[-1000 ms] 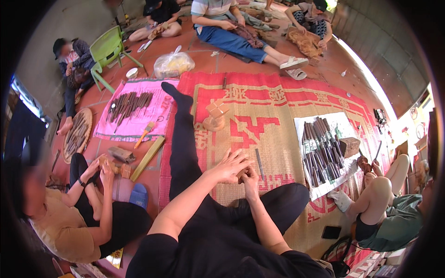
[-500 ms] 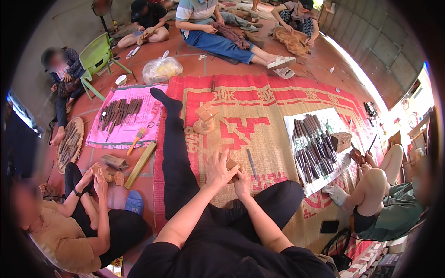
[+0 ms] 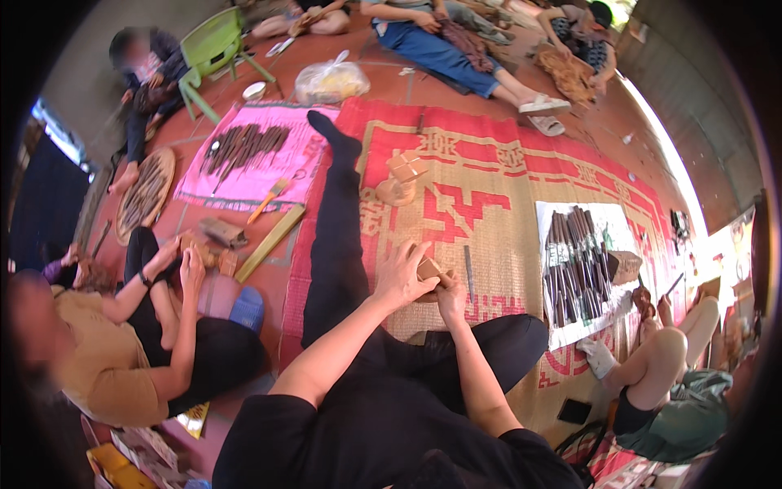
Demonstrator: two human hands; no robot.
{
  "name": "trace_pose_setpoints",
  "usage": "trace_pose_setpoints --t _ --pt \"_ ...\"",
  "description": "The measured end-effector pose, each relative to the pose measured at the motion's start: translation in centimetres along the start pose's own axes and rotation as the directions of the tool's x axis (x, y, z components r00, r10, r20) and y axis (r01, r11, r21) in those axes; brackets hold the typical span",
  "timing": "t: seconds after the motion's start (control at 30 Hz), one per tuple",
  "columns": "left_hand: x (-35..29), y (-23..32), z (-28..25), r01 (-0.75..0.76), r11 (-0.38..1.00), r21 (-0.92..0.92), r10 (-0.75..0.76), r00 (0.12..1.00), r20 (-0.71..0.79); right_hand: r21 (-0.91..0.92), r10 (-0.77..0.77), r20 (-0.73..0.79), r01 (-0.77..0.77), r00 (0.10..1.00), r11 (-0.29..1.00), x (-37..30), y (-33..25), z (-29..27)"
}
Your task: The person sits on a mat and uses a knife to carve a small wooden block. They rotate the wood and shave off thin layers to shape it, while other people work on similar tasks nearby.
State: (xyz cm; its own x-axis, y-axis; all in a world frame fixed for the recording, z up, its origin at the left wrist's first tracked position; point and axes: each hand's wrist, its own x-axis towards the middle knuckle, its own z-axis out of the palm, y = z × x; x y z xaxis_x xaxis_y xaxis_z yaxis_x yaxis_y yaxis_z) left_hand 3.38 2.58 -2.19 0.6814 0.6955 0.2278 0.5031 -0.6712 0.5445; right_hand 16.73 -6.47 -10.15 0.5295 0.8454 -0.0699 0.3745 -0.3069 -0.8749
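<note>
Between my hands, above my lap, is a small brown wooden block [image 3: 428, 266], its flat top face partly showing. My left hand [image 3: 397, 277] grips its left side, thumb against the near edge and fingers reaching over the far side. At the block's right side, my right hand [image 3: 453, 295] has its fingers bent against it; whether a small tool is also in them I cannot tell. A thin dark chisel-like tool [image 3: 468, 273] lies on the mat just right of my hands. Farther ahead, a square wooden block [image 3: 406, 166] rests on or against a rounded wooden piece [image 3: 396, 192].
Under me spreads a red and tan woven mat [image 3: 497, 220]. Many dark carving tools [image 3: 580, 261] lie on a white sheet at right, others [image 3: 244, 151] on a pink sheet [image 3: 297, 134] at left. Co-workers sit close on both sides. A wooden bar [image 3: 273, 243] lies beside the left co-worker.
My view has shifted, so the surroundings sit farther right and higher, with more showing at the left. Both hands stay on the wooden block, with little change in grip.
</note>
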Motion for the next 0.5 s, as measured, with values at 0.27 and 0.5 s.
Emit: trace_pose_setpoints --t 0.27,0.5 --pt "-0.9 -1.4 -1.6 -0.098 0.989 -0.107 0.102 0.994 0.033 -0.04 -0.119 -0.027 0.118 0.993 0.992 -1.2 -2.6 1.2" --pt "-1.1 -1.6 -1.5 -0.159 0.982 -0.106 0.166 0.984 0.065 0.25 -0.156 -0.062 0.167 0.986 0.954 -0.4 0.4 2.2"
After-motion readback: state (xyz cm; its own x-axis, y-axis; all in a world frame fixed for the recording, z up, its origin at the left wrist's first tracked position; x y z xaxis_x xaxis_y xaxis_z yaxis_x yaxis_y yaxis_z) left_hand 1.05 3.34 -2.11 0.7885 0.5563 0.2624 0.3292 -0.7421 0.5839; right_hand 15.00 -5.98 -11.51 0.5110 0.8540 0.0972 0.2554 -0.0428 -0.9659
